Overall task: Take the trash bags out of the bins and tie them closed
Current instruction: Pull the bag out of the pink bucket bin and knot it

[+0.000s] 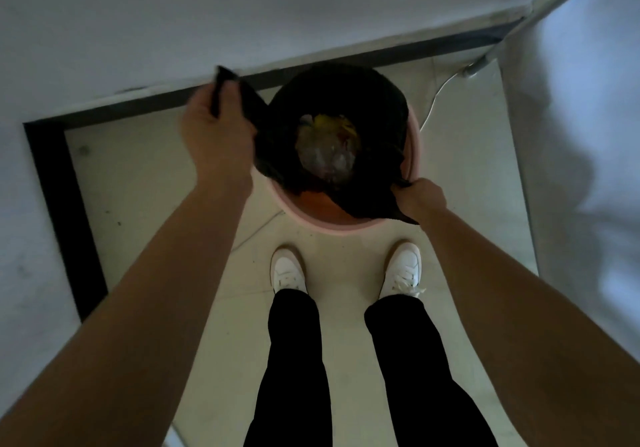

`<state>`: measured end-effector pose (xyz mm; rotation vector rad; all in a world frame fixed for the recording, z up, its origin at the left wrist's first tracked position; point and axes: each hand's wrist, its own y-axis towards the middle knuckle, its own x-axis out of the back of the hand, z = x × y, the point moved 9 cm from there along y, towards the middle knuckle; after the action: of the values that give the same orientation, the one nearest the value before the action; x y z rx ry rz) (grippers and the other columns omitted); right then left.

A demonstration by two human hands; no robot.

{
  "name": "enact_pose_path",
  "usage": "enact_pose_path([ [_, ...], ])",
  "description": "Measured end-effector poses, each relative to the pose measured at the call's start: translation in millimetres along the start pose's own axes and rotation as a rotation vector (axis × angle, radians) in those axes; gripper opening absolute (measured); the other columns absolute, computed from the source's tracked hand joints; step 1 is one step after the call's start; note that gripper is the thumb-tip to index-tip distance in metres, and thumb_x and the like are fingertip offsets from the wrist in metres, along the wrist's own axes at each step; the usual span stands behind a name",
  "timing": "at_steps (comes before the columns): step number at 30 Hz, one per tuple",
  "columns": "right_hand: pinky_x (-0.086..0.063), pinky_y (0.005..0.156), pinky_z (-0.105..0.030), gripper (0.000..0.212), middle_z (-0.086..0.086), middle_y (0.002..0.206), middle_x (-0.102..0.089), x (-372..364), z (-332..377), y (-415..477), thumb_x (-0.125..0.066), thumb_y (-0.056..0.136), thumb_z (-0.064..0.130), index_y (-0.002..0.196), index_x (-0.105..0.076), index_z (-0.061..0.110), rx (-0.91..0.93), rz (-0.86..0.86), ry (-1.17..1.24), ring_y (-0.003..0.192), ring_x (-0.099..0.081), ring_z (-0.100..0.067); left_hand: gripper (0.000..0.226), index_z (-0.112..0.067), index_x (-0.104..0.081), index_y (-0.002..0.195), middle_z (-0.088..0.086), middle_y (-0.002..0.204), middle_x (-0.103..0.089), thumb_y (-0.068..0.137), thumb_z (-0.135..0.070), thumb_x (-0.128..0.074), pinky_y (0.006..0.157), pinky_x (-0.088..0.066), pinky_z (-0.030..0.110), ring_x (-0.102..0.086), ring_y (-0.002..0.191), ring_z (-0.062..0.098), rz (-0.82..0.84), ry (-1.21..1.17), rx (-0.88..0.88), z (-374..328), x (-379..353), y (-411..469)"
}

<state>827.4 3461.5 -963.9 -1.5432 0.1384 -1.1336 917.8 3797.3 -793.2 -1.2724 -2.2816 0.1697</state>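
Both fists are closed on the black trash bag (pixel 332 100): the left hand (pixel 216 131) bunches its far-left edge, lifted clear, while the right hand (pixel 420 198) clutches the near-right edge low at the rim. Between them the bag sits in the pink bin (pixel 311 219), rubbish (pixel 327 155) showing, its mouth probably being gathered for lifting out.

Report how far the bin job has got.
Done: the bag edge is off the bin rim on the near side. In hand: the left hand and right hand each grip an edge. Left: the bag sits in the bin, untied; lift and knot it.
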Motion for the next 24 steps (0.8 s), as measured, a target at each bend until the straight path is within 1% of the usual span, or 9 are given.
enact_pose_path([
  [3, -0.045, 0.073, -0.032, 0.045, -0.021, 0.109, -0.067, 3.7, -13.2, -3.9, -0.055, 0.092, 0.037, 0.120, -0.063, 0.002, -0.059, -0.032, -0.006, 0.100, -0.065, -0.040, 0.021, -0.020, -0.058, 0.079, 0.000, 0.077, -0.056, 0.097, -0.025, -0.049, 0.067, -0.049, 0.027, -0.055, 0.070, 0.012, -0.186, -0.001, 0.157, 9.6, 45.2, 34.0],
  [5, -0.047, 0.071, -0.032, 0.039, -0.018, 0.101, -0.066, 8.8, -21.7, -3.5, -0.056, 0.086, 0.025, 0.117, -0.063, 0.002, -0.092, -0.058, 0.007, 0.096, -0.066, -0.039, 0.019, -0.019, -0.058, 0.089, -0.001, 0.079, -0.057, 0.102, -0.023, -0.045, 0.070, -0.054, 0.025, -0.057, 0.067, 0.010, -0.240, -0.053, 0.163, 10.1, 69.3, 51.2],
  [7, -0.044, 0.071, -0.032, 0.037, -0.018, 0.104, -0.065, 20.6, -23.6, -2.9, -0.057, 0.084, 0.017, 0.116, -0.059, 0.001, -0.100, -0.131, 0.026, 0.100, -0.064, -0.040, 0.015, -0.017, -0.060, 0.096, 0.000, 0.078, -0.060, 0.102, -0.021, -0.047, 0.071, -0.059, 0.029, -0.060, 0.063, 0.010, -0.279, -0.110, 0.115, 1.7, 85.9, 62.8],
  [11, -0.049, 0.077, -0.040, 0.040, -0.024, 0.117, -0.061, 31.1, -19.7, -2.1, -0.056, 0.087, 0.015, 0.122, -0.048, -0.003, -0.082, -0.171, 0.063, 0.105, -0.062, -0.043, 0.014, -0.013, -0.057, 0.089, -0.005, 0.058, -0.052, 0.101, -0.016, -0.050, 0.054, -0.051, 0.029, -0.054, 0.046, 0.011, -0.132, -0.112, -0.019, -27.2, 60.6, 53.6],
  [15, -0.051, 0.088, -0.049, 0.052, -0.026, 0.131, -0.051, 31.5, -13.8, -28.1, -0.051, 0.090, 0.022, 0.136, -0.035, 0.004, -0.041, -0.142, 0.081, 0.109, -0.058, -0.048, 0.015, -0.016, -0.056, 0.087, -0.004, 0.060, -0.055, 0.101, -0.014, -0.051, 0.054, -0.054, 0.035, -0.056, 0.045, 0.013, 0.060, -0.087, -0.059, -40.7, 14.5, 7.3],
  [17, -0.046, 0.090, -0.045, 0.050, -0.022, 0.139, -0.041, 51.5, 4.2, -53.0, -0.048, 0.096, 0.023, 0.143, -0.035, 0.008, 0.070, -0.244, 0.171, 0.109, -0.057, -0.042, 0.013, -0.017, -0.057, 0.090, 0.000, 0.068, -0.058, 0.101, -0.014, -0.052, 0.059, -0.057, 0.039, -0.060, 0.049, 0.013, 0.119, -0.026, -0.074, -41.9, 2.6, -17.7],
  [20, -0.048, 0.086, -0.024, 0.041, -0.009, 0.128, -0.047, 106.8, 58.6, -112.0, -0.043, 0.093, 0.006, 0.133, -0.050, 0.016, 0.437, -0.426, 0.448, 0.094, -0.053, -0.003, 0.009, -0.017, -0.060, 0.095, 0.002, 0.072, -0.062, 0.100, -0.016, -0.053, 0.064, -0.060, 0.042, -0.066, 0.056, 0.015, 0.138, 0.027, -0.081, -52.4, 2.4, -51.8],
  [21, -0.046, 0.086, -0.017, 0.042, -0.005, 0.123, -0.050, 125.9, 78.8, -135.0, -0.041, 0.093, 0.006, 0.131, -0.052, 0.019, 0.560, -0.444, 0.530, 0.093, -0.052, 0.002, 0.008, -0.017, -0.059, 0.095, 0.002, 0.072, -0.063, 0.100, -0.017, -0.053, 0.066, -0.060, 0.041, -0.068, 0.058, 0.016, 0.124, 0.023, -0.074, -58.6, 9.1, -62.0],
  [24, -0.053, 0.081, -0.027, 0.032, -0.003, 0.102, -0.067, 171.4, 124.3, -196.4, -0.036, 0.102, 0.025, 0.125, -0.057, 0.025, 0.737, -0.321, 0.804, 0.083, -0.063, -0.011, 0.009, -0.012, -0.054, 0.095, 0.004, 0.078, -0.062, 0.101, -0.014, -0.048, 0.061, -0.056, 0.033, -0.068, 0.062, 0.016, 0.014, -0.069, -0.034, -91.2, 49.7, -91.0],
])
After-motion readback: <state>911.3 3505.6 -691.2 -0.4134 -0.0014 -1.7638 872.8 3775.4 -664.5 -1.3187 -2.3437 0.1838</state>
